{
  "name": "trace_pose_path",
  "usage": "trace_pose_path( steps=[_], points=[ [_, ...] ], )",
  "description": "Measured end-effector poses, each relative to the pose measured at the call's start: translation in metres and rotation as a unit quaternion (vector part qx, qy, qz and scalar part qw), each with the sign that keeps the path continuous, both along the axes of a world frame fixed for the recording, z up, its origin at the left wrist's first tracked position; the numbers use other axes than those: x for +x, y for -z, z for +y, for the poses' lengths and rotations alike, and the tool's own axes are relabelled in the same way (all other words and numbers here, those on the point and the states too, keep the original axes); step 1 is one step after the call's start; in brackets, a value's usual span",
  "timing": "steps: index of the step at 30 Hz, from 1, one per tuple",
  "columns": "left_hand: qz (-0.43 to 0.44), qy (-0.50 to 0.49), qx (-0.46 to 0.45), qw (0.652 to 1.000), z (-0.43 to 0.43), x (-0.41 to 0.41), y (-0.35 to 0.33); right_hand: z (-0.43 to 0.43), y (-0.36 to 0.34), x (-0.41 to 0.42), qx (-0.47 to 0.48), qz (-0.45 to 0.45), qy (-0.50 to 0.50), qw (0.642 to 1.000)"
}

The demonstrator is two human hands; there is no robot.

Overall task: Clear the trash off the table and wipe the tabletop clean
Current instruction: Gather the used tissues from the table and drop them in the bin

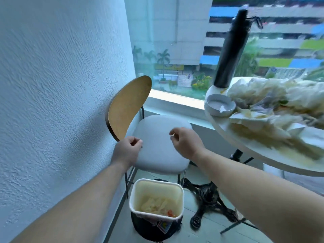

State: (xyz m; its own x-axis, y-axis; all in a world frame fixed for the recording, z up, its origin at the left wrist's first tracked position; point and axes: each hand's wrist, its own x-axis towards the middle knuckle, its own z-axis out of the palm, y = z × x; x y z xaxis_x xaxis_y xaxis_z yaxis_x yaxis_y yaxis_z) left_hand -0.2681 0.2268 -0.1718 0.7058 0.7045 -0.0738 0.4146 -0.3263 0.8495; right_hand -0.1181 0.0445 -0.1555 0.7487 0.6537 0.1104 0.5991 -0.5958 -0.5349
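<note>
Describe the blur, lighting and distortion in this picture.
Head view: motion smear is worst at right, over the trash pile and the building beyond the window. Head view: the left hand, right hand and bin look fairly sharp. Head view: soft bluish daylight, faint shadows on the wall; the wide-angle lens bows the rim of the table.
</note>
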Motion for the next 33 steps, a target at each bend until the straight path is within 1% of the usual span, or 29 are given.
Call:
trace_pose_path(
  steps=[6, 9, 12, 17, 23, 28, 33],
  points=[
    [-0.084, 0.039, 0.03, 0.995, -0.012, 0.055, -0.073, -0.022, -0.081, 0.03, 0.103, -0.101, 0.041, 0.989],
    [-0.121, 0.063, 0.053, 0.989, -0.032, 0.087, -0.103, -0.046, -0.113, 0.048, 0.135, -0.133, 0.06, 0.98],
    [-0.144, 0.094, 0.049, 0.984, -0.058, 0.122, -0.126, -0.079, -0.137, 0.071, 0.165, -0.149, 0.085, 0.971],
    [-0.177, 0.123, 0.049, 0.975, -0.116, 0.185, -0.149, -0.148, -0.159, 0.119, 0.161, -0.187, 0.121, 0.961],
    [-0.208, 0.146, 0.028, 0.967, -0.193, 0.251, -0.162, -0.227, -0.168, 0.172, 0.164, -0.219, 0.148, 0.95],
    [-0.216, 0.186, 0.018, 0.958, -0.242, 0.288, -0.161, -0.271, -0.162, 0.199, 0.156, -0.22, 0.185, 0.945],
    [-0.222, 0.24, 0.035, 0.944, -0.268, 0.319, -0.164, -0.295, -0.155, 0.219, 0.14, -0.188, 0.221, 0.947]
  ],
)
